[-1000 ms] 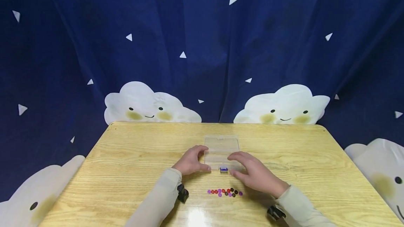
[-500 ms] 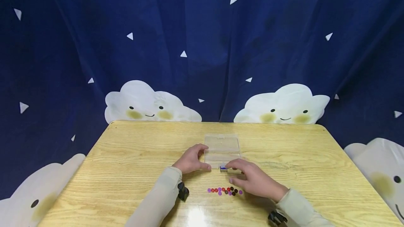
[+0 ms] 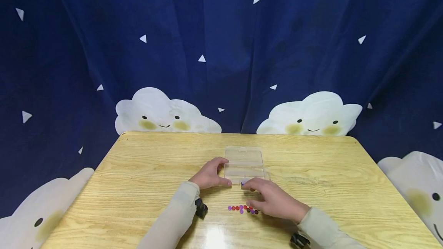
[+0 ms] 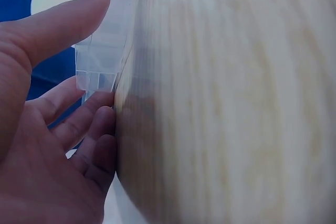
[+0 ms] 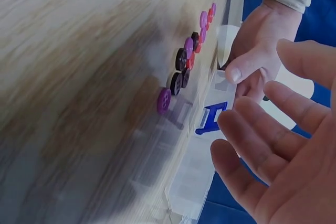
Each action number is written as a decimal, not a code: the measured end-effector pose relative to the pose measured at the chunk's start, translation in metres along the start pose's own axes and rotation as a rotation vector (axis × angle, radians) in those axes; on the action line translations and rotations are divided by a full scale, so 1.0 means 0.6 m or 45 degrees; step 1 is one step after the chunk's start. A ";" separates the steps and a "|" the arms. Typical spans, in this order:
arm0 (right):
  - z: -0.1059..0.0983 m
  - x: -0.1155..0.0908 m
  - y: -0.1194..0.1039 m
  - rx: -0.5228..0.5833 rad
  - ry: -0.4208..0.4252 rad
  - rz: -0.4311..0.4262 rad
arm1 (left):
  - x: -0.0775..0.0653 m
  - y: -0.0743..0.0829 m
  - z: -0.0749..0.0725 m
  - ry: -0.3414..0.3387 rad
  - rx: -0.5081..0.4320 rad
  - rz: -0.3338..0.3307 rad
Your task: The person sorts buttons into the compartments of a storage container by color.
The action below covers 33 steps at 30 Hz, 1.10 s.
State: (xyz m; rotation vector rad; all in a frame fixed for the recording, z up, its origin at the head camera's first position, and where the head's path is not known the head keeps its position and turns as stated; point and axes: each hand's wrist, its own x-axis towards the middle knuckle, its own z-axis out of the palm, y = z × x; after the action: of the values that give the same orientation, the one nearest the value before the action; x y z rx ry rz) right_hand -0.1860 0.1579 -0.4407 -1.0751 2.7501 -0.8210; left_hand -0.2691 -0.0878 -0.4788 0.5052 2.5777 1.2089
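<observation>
A clear plastic box (image 3: 243,156) lies on the table, its see-through lid laid back. Thumb at the front and fingers behind, my left hand (image 3: 209,174) grips the box's left end. A small blue piece (image 5: 211,118) sits on the box's front face. Beside it hangs my right hand (image 3: 273,199), fingers spread and loosely bent around nothing; the index fingertip overlaps the piece in the head view. Purple, red and black buttons lie in a loose row before the box, among them a purple button (image 5: 164,100) and a black button (image 5: 181,59). My right hand hides the row's right end.
The wooden table (image 3: 155,153) reaches back to a dark blue curtain (image 3: 221,49) with white clouds and triangles. A black strap (image 3: 200,208) is on the left wrist, and a similar black strap (image 3: 299,240) on the right.
My right hand has come from the box's right side toward me and leftward, its fingers now at the blue piece and partly over the button row. My left hand stays put.
</observation>
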 end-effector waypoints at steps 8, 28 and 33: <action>0.003 0.006 -0.008 -0.003 -0.031 -0.011 | -0.002 0.004 -0.003 -0.007 -0.012 0.013; 0.035 0.024 -0.031 -0.190 -0.032 -0.104 | -0.003 0.005 -0.005 -0.023 0.019 0.032; 0.046 0.028 -0.034 -0.204 0.005 -0.089 | -0.002 0.007 -0.006 -0.020 0.015 0.018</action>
State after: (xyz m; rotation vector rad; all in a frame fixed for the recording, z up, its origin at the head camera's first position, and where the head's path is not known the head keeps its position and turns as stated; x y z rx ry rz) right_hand -0.1791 0.1223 -0.4521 -1.2044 2.8370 -0.6194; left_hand -0.2686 -0.0883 -0.4733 0.5339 2.5734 1.1902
